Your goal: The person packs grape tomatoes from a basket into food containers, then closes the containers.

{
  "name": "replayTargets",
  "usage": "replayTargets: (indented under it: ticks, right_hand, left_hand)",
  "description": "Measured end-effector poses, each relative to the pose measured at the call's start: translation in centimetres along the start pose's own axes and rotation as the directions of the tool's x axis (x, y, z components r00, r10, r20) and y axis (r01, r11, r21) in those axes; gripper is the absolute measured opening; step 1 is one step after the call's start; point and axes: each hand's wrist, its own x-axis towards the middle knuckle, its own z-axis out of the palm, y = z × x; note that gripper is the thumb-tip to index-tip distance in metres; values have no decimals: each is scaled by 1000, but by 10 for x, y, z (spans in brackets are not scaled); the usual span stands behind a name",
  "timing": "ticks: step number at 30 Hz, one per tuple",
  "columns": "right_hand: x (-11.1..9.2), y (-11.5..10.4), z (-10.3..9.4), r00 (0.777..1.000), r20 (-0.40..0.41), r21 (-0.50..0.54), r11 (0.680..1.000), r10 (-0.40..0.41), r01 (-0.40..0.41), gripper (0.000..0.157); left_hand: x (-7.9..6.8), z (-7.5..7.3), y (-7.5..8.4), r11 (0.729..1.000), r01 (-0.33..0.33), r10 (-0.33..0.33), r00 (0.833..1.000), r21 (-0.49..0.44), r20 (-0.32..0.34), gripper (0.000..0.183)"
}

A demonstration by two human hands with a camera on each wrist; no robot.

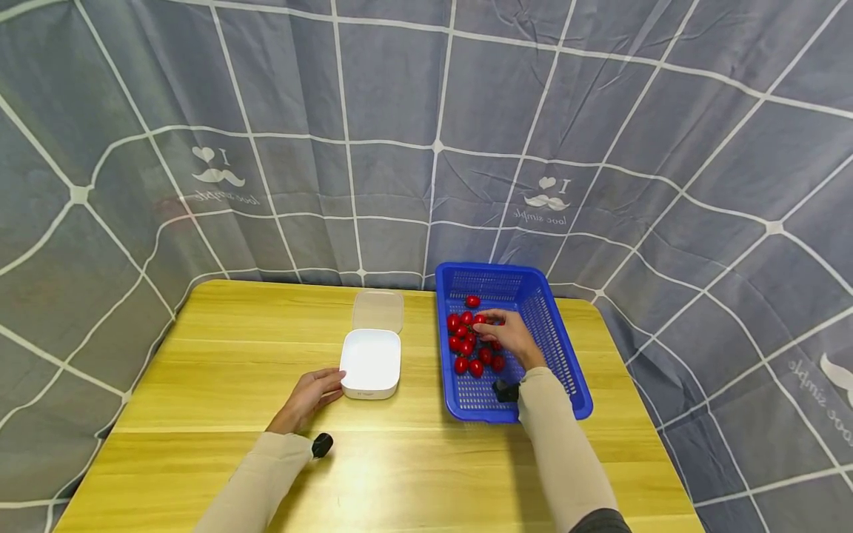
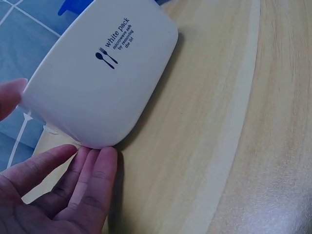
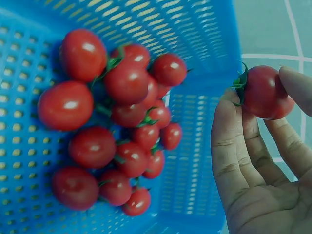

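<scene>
My right hand pinches a red cherry tomato with a green stem between thumb and fingertips, over the blue basket. Below it, several more cherry tomatoes lie in a loose pile on the basket's slotted floor. On the left, a white square container sits on the table without a cover, its inside showing white. My left hand touches the container's left side. In the left wrist view its fairly straight fingertips meet the lower wall, and the thumb is at the rim.
A pale translucent lid lies right behind the white container. The wooden table ends at a grey checked curtain at the back and sides. Black wrist devices are on both sleeves.
</scene>
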Motion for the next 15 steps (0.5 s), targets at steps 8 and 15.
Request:
replayTargets:
  ticks: [8,15]
  right_hand:
    - [-9,-15,13,998,3,114,991,-67,66,35]
    - [-18,-31,31,995,28,112,990,-94,90,34]
  left_hand:
    - [0,-2,-6,999,-46,46,999,-26,6,61]
    - [0,-2,-7,996,-73,74,997,-59,9,67]
